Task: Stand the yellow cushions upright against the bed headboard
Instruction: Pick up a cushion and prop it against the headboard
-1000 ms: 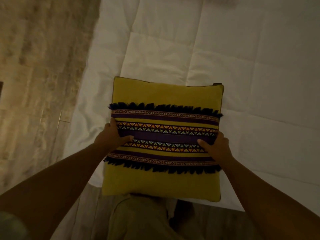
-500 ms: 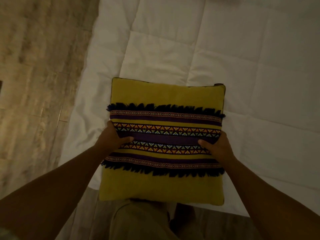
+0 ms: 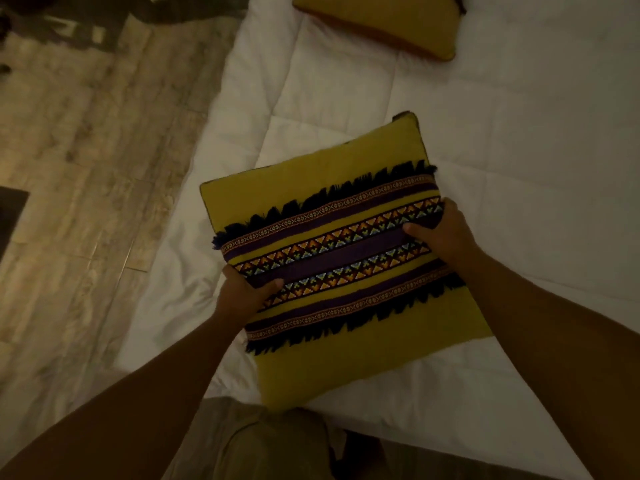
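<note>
Over the white bed (image 3: 519, 168), near its edge: yellow cushion (image 3: 332, 271) with dark fringe and bright stripes, tilted, far corner up to the right. Left hand (image 3: 242, 292) gripping the left side, thumb on top. Right hand (image 3: 440, 233) gripping the right side, thumb on top too. Farther up the bed, well apart: second yellow cushion (image 3: 381, 22), lying flat. Beside the bed, wooden floor (image 3: 86, 168).

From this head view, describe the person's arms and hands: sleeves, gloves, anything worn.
Both forearms are bare right up to the picture's edge, with no sleeves in view. The left hand and right hand wear no gloves. No watch, ring or bracelet shows, though the light is dim.
</note>
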The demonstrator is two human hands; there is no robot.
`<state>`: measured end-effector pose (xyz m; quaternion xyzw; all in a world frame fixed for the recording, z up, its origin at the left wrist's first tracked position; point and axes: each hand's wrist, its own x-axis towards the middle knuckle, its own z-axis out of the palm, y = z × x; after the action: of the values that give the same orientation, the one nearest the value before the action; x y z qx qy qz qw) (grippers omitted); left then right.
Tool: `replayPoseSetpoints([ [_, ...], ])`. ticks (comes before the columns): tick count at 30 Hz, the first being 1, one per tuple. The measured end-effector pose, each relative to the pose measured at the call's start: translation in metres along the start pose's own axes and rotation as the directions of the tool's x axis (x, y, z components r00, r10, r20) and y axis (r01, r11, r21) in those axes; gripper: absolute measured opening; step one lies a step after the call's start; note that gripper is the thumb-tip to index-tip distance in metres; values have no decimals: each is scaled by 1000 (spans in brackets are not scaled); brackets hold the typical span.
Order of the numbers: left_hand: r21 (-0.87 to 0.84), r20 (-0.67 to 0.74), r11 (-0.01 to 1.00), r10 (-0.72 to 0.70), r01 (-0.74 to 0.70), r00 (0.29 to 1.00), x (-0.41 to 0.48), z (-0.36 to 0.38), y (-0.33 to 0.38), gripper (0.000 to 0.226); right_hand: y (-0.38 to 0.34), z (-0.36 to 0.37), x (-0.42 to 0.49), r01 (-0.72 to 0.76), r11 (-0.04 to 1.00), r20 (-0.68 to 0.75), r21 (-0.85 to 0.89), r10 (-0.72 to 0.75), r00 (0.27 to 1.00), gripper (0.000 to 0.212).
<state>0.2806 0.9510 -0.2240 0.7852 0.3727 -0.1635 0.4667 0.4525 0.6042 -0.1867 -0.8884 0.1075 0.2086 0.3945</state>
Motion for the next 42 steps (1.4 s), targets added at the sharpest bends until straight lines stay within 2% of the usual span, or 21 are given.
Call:
replayPoseSetpoints([
  [4, -107, -16, 993, -48, 46, 999, -22, 26, -2, 96, -25, -9, 26, 34, 992, 41, -122, -29, 999, 95],
  [12, -262, -66, 939, -248, 223, 966, -67, 85, -25, 101, -35, 20, 65, 92, 958, 198, -273, -37, 979, 112],
  [17, -324, -56, 881, -381, 345, 923, -78, 112, -44, 107, -27, 53, 78, 163, 930, 263, -331, -75, 962, 109],
  [20, -314, -40, 859, -437, 404, 899, -71, 123, -57, 107, -11, 69, 88, 155, 926, 271, -343, -61, 961, 106],
  [25, -293, -11, 889, -373, 353, 928, -55, 127, -69, 108, 4, 76, 102, 150, 931, 265, -332, -60, 962, 106],
  [29, -295, -5, 893, -357, 340, 934, -54, 126, -69, 107, 6, 78, 89, 175, 929, 190, -327, -116, 975, 99],
  [32, -315, -2, 889, -351, 332, 937, -56, 120, -68, 98, 4, 75, 70, 188, 931, 111, -314, -161, 981, 88],
  [35, -304, -82, 907, -329, 291, 941, -61, 105, -63, 81, 7, 71, 45, 179, 946, 55, -272, -171, 984, 84],
  [39, -238, -173, 929, -327, 282, 929, -55, 70, -49, 91, 23, 65, 5, 106, 963, 41, -247, -99, 994, 84],
  [42, -69, -187, 960, -279, 271, 942, -33, 39, -30, 102, 45, 59, -26, 69, 952, 50, -297, -56, 997, 84],
])
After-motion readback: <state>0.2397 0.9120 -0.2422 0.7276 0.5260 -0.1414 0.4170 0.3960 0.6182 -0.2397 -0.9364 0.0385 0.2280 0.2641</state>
